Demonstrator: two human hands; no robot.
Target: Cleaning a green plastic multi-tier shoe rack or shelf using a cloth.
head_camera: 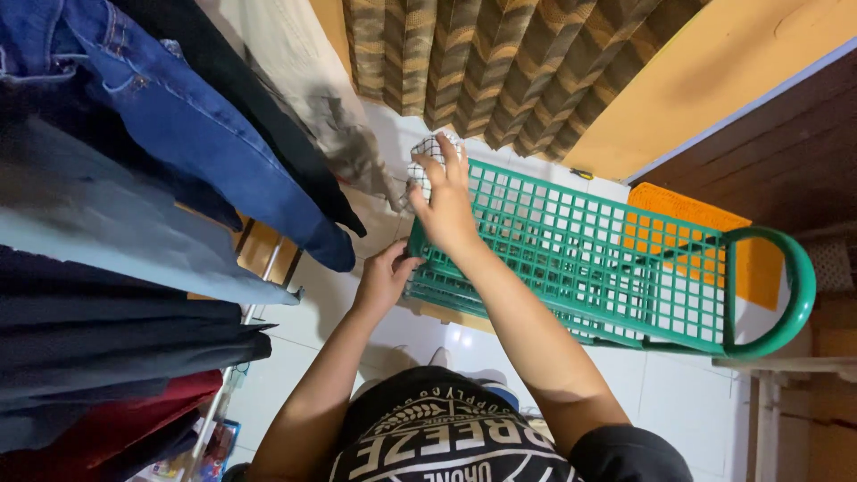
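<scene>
A: What is the right hand doing?

B: It reaches up to the near corner of the green basket. Its fingers are closed on a checked cloth, white with dark lines, pinching it against the basket's edge.

A: And where does that cloth sit exactly?

B: At the top left corner of the basket, partly behind the fingers, bunched up. It touches the rim there.

A: The left hand?

B: Lower, just beside the right wrist. Its fingers are curled together against the basket's end wall, by the bottom corner. I cannot tell whether they grip the mesh or only press on it.

A: How does the basket lie?

B: Tilted, its grid side facing the camera, the curved handle far from the hands on the right.

A: What else is around?

B: Jeans and dark clothes hang at the left, a red garment below them. A striped curtain hangs behind the basket, an orange mat lies on the white tile floor.
</scene>
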